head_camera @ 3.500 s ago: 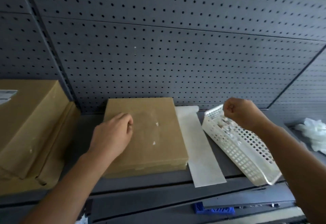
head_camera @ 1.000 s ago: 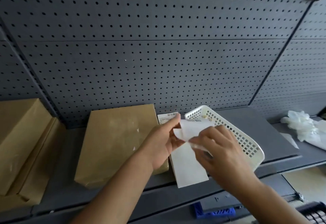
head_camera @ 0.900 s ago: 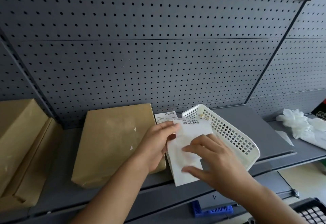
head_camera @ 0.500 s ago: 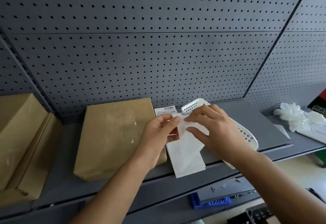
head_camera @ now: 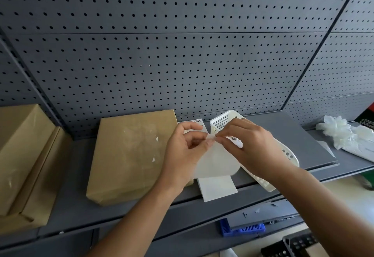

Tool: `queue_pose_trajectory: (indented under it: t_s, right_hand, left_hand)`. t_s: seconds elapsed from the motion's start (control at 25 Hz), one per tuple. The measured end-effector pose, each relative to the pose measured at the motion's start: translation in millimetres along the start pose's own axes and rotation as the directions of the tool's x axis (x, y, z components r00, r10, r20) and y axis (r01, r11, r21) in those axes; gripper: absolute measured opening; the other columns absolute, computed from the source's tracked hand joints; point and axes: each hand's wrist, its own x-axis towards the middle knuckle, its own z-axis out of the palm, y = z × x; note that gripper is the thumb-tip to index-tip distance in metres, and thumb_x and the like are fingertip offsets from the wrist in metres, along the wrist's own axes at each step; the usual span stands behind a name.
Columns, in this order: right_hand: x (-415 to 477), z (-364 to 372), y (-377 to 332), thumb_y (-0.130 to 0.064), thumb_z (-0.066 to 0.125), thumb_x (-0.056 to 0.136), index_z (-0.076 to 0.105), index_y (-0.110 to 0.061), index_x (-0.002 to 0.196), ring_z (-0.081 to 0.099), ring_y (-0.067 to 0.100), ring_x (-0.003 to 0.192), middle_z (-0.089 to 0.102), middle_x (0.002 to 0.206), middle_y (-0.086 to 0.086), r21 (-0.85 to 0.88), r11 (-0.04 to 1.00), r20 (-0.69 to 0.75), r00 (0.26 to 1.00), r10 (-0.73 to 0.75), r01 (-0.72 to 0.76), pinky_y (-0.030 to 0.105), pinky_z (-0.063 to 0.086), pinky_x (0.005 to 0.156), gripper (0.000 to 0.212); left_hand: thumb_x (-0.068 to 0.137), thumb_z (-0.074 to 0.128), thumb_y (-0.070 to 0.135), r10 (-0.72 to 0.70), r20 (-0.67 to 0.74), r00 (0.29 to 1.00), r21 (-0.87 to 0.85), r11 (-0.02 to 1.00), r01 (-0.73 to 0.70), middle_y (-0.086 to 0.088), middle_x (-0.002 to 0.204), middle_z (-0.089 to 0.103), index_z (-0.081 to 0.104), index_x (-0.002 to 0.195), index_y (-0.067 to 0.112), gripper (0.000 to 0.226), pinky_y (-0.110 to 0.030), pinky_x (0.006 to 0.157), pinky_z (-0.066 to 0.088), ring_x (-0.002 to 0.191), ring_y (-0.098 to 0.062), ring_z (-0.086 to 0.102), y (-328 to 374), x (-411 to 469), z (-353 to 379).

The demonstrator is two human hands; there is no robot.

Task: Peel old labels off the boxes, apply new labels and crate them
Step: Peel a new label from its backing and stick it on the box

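The left hand (head_camera: pixel 182 155) and right hand (head_camera: pixel 253 149) each pinch the top corner of a white label sheet (head_camera: pixel 216 161), which hangs curled between them. At nine o'clock from the left hand, the brown box (head_camera: pixel 131 155) lies flat on the shelf (head_camera: pixel 293 135). The white basket (head_camera: pixel 220 122) lies beneath the right hand, and the pegboard (head_camera: pixel 182 64) stands behind.
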Motion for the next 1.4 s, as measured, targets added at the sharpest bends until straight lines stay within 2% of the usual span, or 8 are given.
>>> queue_pose_trajectory:
  t_s: [0.16, 0.44, 0.68, 0.8, 0.88, 1.12, 1.28, 1.4]
  right_hand:
    - [0, -2, -5, -0.053, 0.055, 0.090, 0.069, -0.029, 0.085, 0.058, 0.000, 0.073, 0.063, 0.080, -0.016, 0.020, 0.999, 0.009, 1.000, 0.030, -0.030, 0.015, 0.044, 0.057, 0.028]
    - [4, -6, -5, -0.034, 0.055, 0.090, 0.070, -0.024, 0.083, 0.042, 0.000, 0.066, 0.065, 0.076, -0.013, -0.143, 0.990, 0.009, 1.000, 0.008, -0.007, 0.004, 0.022, 0.053, 0.019]
    - [8, -12, -6, -0.037, 0.059, 0.092, 0.067, -0.027, 0.086, 0.054, 0.000, 0.069, 0.062, 0.081, -0.017, -0.012, 0.987, 0.031, 0.987, 0.161, -0.160, 0.026, 0.045, 0.057, 0.014]
    - [6, -13, -8, -0.050, 0.064, 0.084, 0.068, -0.030, 0.088, 0.052, -0.008, 0.077, 0.062, 0.083, -0.019, -0.016, 0.995, 0.115, 0.988, 0.103, -0.102, 0.009, 0.036, 0.057, 0.021]
    - [5, -11, -7, -0.038, 0.071, 0.085, 0.069, -0.029, 0.084, 0.051, -0.014, 0.076, 0.062, 0.081, -0.019, -0.033, 0.992, 0.101, 0.987, 0.125, -0.122, 0.006, 0.033, 0.057, 0.009]
    - [19, -21, 0, -0.025, 0.062, 0.091, 0.065, -0.025, 0.086, 0.062, 0.009, 0.070, 0.064, 0.076, -0.015, 0.008, 0.951, -0.005, 0.951, 0.309, -0.309, 0.033, 0.053, 0.066, 0.006]
    - [35, -42, 15, -0.030, 0.052, 0.097, 0.059, -0.024, 0.093, 0.063, 0.011, 0.076, 0.061, 0.079, -0.014, 0.052, 0.894, -0.017, 0.895, 0.446, -0.445, 0.031, 0.047, 0.064, 0.009]
    - [46, -56, 22, -0.029, 0.048, 0.099, 0.054, -0.022, 0.095, 0.063, 0.021, 0.074, 0.066, 0.081, 0.001, 0.046, 0.900, -0.123, 0.892, 0.435, -0.433, 0.034, 0.048, 0.062, 0.010]
  left_hand:
    - [0.086, 0.074, 0.000, 0.068, 0.016, 0.998, 0.056, 0.996, -0.069, 0.009, 0.080, 0.071, 0.051, 0.103, 0.015, 0.032, -0.017, 0.065, 0.045, 0.064, -0.004, 0.054, 3, -1, 3]
    - [0.086, 0.074, -0.001, 0.075, 0.018, 0.997, 0.133, 0.988, -0.077, 0.007, 0.086, 0.074, 0.053, 0.105, 0.016, 0.033, -0.017, 0.066, 0.047, 0.066, -0.004, 0.056, 6, -6, 3]
    - [0.085, 0.069, -0.004, 0.014, -0.026, 1.000, 0.165, 0.986, -0.009, 0.006, 0.097, 0.075, 0.055, 0.102, 0.023, 0.035, -0.016, 0.064, 0.046, 0.067, -0.005, 0.055, 3, -5, 1]
    - [0.085, 0.072, -0.003, -0.003, -0.041, 0.999, 0.133, 0.991, 0.009, 0.005, 0.094, 0.075, 0.056, 0.104, 0.018, 0.032, -0.015, 0.061, 0.045, 0.063, -0.003, 0.054, 6, -4, 1]
    - [0.086, 0.071, -0.003, 0.000, -0.034, 0.999, 0.146, 0.989, 0.005, 0.007, 0.095, 0.075, 0.056, 0.105, 0.018, 0.032, -0.015, 0.061, 0.046, 0.064, -0.002, 0.054, 7, -4, 1]
    - [0.088, 0.065, -0.006, 0.005, -0.034, 0.999, 0.199, 0.980, 0.001, 0.004, 0.090, 0.074, 0.052, 0.107, 0.015, 0.031, -0.016, 0.057, 0.042, 0.063, -0.006, 0.050, 4, -3, 1]
    - [0.088, 0.060, -0.003, -0.011, -0.002, 1.000, 0.424, 0.906, 0.011, 0.005, 0.089, 0.072, 0.046, 0.108, 0.023, 0.035, -0.015, 0.056, 0.043, 0.066, -0.006, 0.054, -7, 3, -7]
    - [0.088, 0.060, 0.002, -0.028, 0.031, 0.999, 0.667, 0.745, 0.000, 0.007, 0.088, 0.064, 0.041, 0.108, 0.031, 0.040, -0.020, 0.058, 0.048, 0.073, -0.005, 0.059, -19, 10, -9]
